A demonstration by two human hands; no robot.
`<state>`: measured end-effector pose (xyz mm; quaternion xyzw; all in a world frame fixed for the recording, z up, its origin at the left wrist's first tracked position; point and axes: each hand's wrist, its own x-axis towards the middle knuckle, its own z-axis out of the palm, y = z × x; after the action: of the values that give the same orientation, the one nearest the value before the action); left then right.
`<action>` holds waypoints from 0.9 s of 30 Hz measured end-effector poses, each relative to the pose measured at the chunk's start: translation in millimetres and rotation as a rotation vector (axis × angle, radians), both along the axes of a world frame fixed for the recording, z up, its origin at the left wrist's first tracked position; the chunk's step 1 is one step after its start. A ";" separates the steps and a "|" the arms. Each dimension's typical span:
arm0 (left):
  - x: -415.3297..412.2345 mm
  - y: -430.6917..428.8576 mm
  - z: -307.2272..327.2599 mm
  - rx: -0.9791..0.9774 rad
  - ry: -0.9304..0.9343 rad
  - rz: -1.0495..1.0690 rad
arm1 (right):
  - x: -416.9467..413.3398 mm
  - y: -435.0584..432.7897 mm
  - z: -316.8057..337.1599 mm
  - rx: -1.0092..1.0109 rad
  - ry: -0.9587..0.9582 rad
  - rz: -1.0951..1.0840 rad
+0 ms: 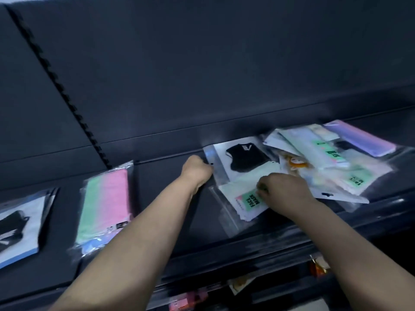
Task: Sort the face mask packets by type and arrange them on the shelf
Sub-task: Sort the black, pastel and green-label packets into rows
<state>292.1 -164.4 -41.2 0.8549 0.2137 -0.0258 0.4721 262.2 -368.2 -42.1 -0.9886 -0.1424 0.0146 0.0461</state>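
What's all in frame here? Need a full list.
shelf: one, dark, spans the view
slotted upright: one, black, back panel, left
left black-mask packet: one, white card, blue edge, far left
pastel packet: one, green and pink, left of centre
centre black-mask packet: one, white card, centre
green-label packet: one, pale, "FACE MASK" label, front centre
mixed pile: count unclear, pale with green labels, right
purple packet: one, lilac, on the pile, back right
lower-shelf goods: blurred, pink and orange, below
left hand: grips centre black-mask packet's corner
right hand: pinches green-label packet
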 end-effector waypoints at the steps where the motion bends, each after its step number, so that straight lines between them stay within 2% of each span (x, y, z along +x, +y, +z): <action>1: 9.3 -8.3 -4.1 -0.034 0.019 0.048 | 7.0 -9.3 1.7 0.024 -0.025 0.013; 4: 26.7 -30.7 -5.4 -0.174 0.021 0.193 | 24.4 -22.8 -2.8 0.023 -0.068 0.109; 7: 36.2 -51.9 -2.0 -0.333 0.046 0.258 | 37.2 -33.1 -12.0 -0.044 0.031 0.171; 9: 37.7 -63.5 -0.6 -0.363 0.089 0.272 | 44.1 -39.2 -11.6 -0.024 0.082 0.182; 11: 41.3 -71.8 -5.4 -0.204 0.101 0.296 | 47.4 -42.8 -8.4 -0.018 0.107 0.208; 13: 42.2 -76.3 -8.7 0.147 0.165 0.281 | 48.0 -42.6 -7.1 0.002 0.117 0.228; 14: 42.8 -80.9 -7.1 0.242 0.184 0.293 | 48.7 -43.0 -7.7 0.012 0.113 0.234; 16: 48.3 -86.6 -7.0 0.207 0.173 0.281 | 51.6 -44.4 -10.1 0.018 0.101 0.240; 19: 48.9 -85.5 -0.8 0.011 0.104 0.293 | 55.4 -47.5 -11.2 -0.002 0.089 0.243; 22: 45.8 -71.4 -4.6 -0.014 0.123 0.325 | 51.9 -50.3 -16.5 -0.035 0.071 0.255; 24: 43.1 -77.9 -5.0 -0.051 0.120 0.265 | 49.2 -51.4 -21.2 -0.050 0.043 0.266; 25: 44.5 -82.6 -8.3 -0.045 0.127 0.227 | 48.4 -51.8 -22.7 -0.050 0.028 0.270; 27: 46.0 -91.4 -12.3 0.135 0.162 0.209 | 46.5 -50.8 -22.8 -0.038 0.017 0.271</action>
<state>338.1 -255.7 -53.5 0.8528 0.3404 -0.0309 0.3948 308.7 -419.1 -64.9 -0.9608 -0.2740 0.0317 0.0263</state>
